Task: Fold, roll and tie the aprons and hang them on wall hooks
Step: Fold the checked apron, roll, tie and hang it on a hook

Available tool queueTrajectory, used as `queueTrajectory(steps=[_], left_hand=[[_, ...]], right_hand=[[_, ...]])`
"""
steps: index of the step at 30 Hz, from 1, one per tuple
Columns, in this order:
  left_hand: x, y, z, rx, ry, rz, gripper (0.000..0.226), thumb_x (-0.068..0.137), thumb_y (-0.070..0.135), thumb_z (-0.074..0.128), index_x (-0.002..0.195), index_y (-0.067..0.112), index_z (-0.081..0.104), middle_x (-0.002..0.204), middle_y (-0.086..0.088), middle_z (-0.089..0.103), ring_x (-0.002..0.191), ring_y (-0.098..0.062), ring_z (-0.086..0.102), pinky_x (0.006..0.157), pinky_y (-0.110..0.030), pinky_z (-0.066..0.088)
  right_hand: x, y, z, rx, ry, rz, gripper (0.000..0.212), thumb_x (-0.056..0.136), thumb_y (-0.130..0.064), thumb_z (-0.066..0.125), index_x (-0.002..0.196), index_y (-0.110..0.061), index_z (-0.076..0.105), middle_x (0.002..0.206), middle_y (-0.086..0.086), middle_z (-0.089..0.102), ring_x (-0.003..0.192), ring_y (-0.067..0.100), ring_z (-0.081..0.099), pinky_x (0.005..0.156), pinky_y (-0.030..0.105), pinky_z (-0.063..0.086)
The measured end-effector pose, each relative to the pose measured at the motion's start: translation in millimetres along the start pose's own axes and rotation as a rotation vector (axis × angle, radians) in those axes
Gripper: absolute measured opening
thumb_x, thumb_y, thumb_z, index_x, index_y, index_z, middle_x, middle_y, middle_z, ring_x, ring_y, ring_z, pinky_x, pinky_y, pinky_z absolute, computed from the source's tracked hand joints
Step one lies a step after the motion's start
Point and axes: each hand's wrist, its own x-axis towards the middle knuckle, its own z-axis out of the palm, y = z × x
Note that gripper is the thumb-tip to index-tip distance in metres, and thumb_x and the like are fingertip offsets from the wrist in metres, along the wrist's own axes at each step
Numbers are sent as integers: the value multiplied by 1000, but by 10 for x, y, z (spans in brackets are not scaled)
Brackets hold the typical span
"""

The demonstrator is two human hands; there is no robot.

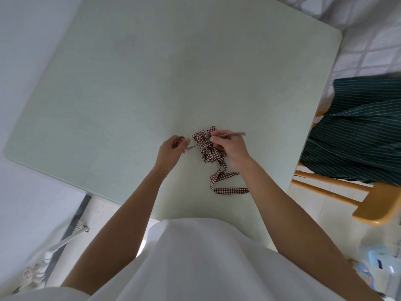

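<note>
1. Gingham apron lay rolled into a small bundle on the pale green table, near its front edge.
2. Left hand and right hand each pinched a strap, judged mid-tying.
3. Hanging remained; a striped apron waited on the chair.

Brown-and-white checked fabric strap blurred at right end. Dark green striped cloth over yellow wooden chair, both cut by right edge. Blurred pale blue object unidentifiable.
</note>
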Motion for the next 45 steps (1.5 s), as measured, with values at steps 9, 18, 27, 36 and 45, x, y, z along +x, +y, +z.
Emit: queueTrajectory(steps=[9, 18, 27, 36, 45], left_hand=[[-273, 197, -60, -21, -59, 369, 16, 85, 1, 61, 86, 15, 69, 91, -1, 72, 89, -11, 67, 80, -18, 49], [-125, 486, 12, 125, -133, 534, 18, 85, 1, 62, 95, 13, 71, 93, 7, 72, 87, -5, 67, 84, -19, 51], [-96, 71, 135, 271, -7, 451, 26, 85, 9, 65, 107, 9, 51, 108, -1, 61, 92, -4, 60, 77, -20, 53], [-66, 4, 154, 479, 106, 666, 10, 80, 18, 72, 90, 16, 71, 80, 2, 70, 68, -11, 66, 64, -21, 53], [-63, 58, 206, 691, 133, 559, 9, 84, 21, 64, 90, 18, 70, 84, 2, 66, 82, -17, 56, 63, -28, 44]], right_hand=[[-6, -8, 251, -582, -96, -356, 15, 90, -17, 61, 100, -8, 65, 83, 0, 71, 66, -1, 62, 72, 11, 47], [-66, -11, 187, -692, -230, -385, 16, 82, -15, 70, 96, -9, 71, 85, -3, 69, 73, 0, 60, 72, 3, 39], [-42, -24, 214, -511, -101, -236, 26, 80, -15, 73, 101, -5, 60, 89, 7, 71, 78, 13, 64, 72, 15, 46], [-95, -55, 139, -563, -157, -274, 29, 76, -14, 76, 90, -18, 50, 79, -2, 68, 75, 16, 68, 79, 32, 54], [-211, 114, 303, -755, 46, -540, 18, 74, 7, 60, 82, -9, 57, 78, -1, 66, 72, 17, 62, 71, 37, 51]])
